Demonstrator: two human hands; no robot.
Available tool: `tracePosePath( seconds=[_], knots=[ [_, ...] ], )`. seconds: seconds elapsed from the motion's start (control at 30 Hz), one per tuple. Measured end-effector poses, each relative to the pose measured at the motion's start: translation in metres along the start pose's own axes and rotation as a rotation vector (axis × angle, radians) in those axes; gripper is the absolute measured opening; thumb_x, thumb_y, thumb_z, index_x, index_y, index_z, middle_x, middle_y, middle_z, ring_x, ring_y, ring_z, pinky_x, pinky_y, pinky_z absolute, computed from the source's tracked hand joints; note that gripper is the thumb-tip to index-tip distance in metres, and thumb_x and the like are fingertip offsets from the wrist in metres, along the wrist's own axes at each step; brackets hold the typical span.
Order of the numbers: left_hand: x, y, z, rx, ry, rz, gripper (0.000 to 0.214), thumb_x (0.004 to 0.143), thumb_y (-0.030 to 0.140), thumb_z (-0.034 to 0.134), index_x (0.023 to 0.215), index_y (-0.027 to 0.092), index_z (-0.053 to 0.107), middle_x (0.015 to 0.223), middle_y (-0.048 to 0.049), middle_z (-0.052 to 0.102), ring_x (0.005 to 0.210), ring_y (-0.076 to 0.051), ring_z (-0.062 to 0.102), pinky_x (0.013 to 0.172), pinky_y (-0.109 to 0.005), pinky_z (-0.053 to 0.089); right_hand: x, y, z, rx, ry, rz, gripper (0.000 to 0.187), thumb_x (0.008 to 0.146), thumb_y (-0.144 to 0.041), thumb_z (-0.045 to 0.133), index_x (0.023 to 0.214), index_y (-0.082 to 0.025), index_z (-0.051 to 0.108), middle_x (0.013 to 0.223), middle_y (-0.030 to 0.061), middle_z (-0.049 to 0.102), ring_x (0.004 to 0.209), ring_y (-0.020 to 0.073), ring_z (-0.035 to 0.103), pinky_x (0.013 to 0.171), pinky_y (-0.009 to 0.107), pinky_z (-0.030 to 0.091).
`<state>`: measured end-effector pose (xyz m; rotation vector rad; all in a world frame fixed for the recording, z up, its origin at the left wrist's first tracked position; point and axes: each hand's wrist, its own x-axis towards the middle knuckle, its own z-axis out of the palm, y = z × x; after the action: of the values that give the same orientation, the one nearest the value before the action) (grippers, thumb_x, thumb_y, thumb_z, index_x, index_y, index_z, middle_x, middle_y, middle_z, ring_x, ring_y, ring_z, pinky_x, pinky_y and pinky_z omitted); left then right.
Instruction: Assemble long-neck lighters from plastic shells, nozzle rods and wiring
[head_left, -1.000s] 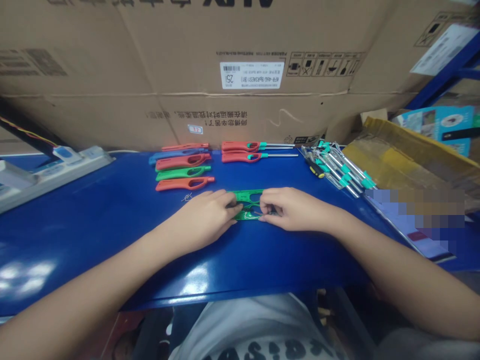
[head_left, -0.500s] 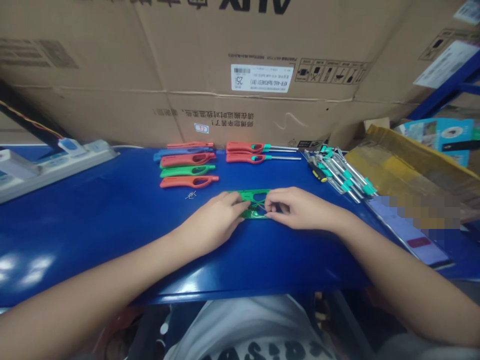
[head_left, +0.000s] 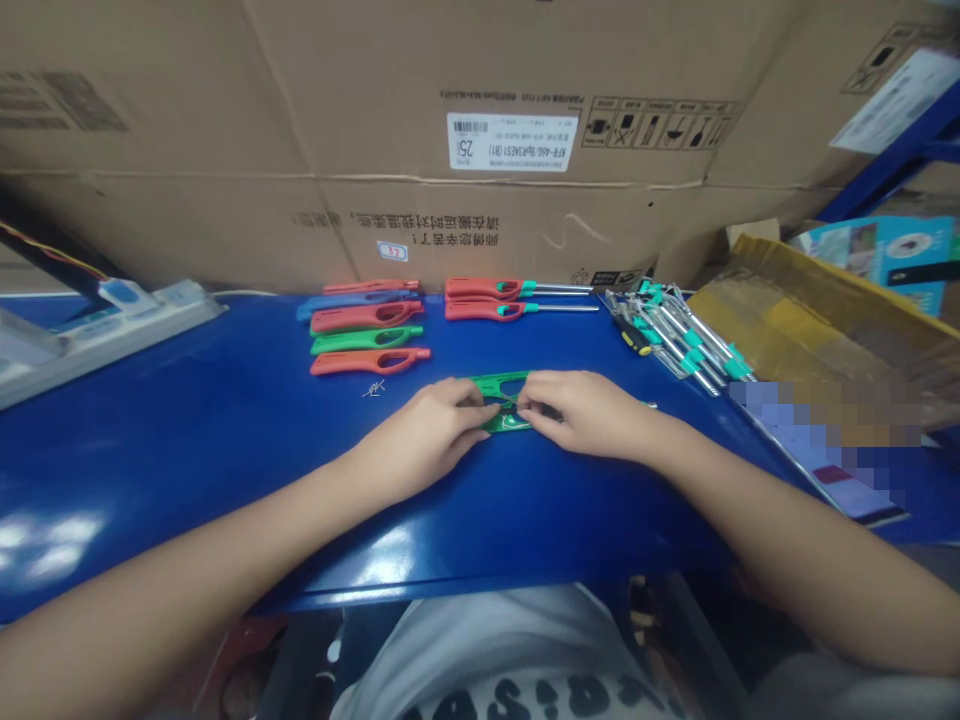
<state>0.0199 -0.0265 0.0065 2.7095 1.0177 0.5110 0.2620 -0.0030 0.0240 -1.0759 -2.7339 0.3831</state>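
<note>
Two open halves of a green lighter casing lie one above the other in front of me, largely covered by my fingers. My left hand grips their left end, its thumb and fingertips over the gap between them. At the right end my right hand is closed, its fingertips pinched over dark small parts and a thin wire in the middle. What exactly it pinches is hidden. A short metal tip shows past my right hand. Small screws lie loose to the left of the casing.
Several empty lighter casings are lined up at the back left. Finished-looking red lighters lie beside them. Metal lighter tubes and a yellow-black screwdriver pile up at right, near a phone. A power strip stands left; cardboard rises behind.
My right fingertips have moved slightly left, closer to my left fingers over the middle of the casing. The metal tip has come into sight. The view has shifted a little.
</note>
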Motion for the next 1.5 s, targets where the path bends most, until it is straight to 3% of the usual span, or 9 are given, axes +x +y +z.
tracePosePath(
  seconds=[0.3,0.57,0.7,1.13,1.5],
  knots=[
    [0.001,-0.003,-0.003,-0.048,-0.035,0.001,0.031,0.097,0.02,0.057,0.127,0.017,0.065,0.109,-0.0102,0.062,0.1,-0.022,0.061,0.093,-0.038,0.053,0.005,0.005,0.005,0.14,0.072,-0.023,0.013,0.093,-0.019,0.058,0.092,-0.016,0.072,0.089,0.0057,0.069,0.077,0.0155,0.06,0.069,0.026,0.039],
    [-0.001,0.012,-0.011,0.03,-0.119,-0.009,0.027,0.099,0.016,0.049,0.122,0.023,0.061,0.115,-0.0094,0.059,0.105,-0.025,0.054,0.095,-0.044,0.048,-0.002,0.011,-0.011,0.335,0.002,-0.065,0.01,0.085,-0.01,0.061,0.085,-0.016,0.068,0.082,0.0013,0.063,0.064,0.0097,0.052,0.061,0.022,0.04],
    [-0.002,0.015,-0.013,0.141,-0.136,0.015,0.027,0.101,0.019,0.046,0.121,0.024,0.064,0.116,-0.01,0.06,0.104,-0.026,0.053,0.09,-0.044,0.047,-0.004,0.013,-0.014,0.329,-0.041,-0.068,0.016,0.081,-0.005,0.06,0.089,-0.016,0.068,0.085,0.0011,0.063,0.064,0.0092,0.052,0.062,0.022,0.041],
    [-0.005,0.018,-0.01,0.328,-0.134,0.066,0.03,0.099,0.015,0.049,0.122,0.025,0.065,0.115,-0.0106,0.064,0.105,-0.028,0.056,0.088,-0.042,0.047,-0.003,0.012,-0.012,0.175,-0.051,-0.105,0.011,0.088,-0.008,0.059,0.089,-0.017,0.066,0.09,0.0039,0.066,0.078,0.0146,0.058,0.07,0.025,0.041],
    [-0.005,0.021,-0.009,0.338,-0.131,0.053,0.031,0.1,0.018,0.049,0.124,0.026,0.067,0.12,-0.0092,0.067,0.104,-0.027,0.059,0.087,-0.041,0.05,-0.002,0.018,-0.012,0.22,-0.04,-0.063,0.011,0.083,-0.005,0.063,0.085,-0.015,0.066,0.083,0.001,0.062,0.069,0.0106,0.053,0.063,0.022,0.04]
  ],
)
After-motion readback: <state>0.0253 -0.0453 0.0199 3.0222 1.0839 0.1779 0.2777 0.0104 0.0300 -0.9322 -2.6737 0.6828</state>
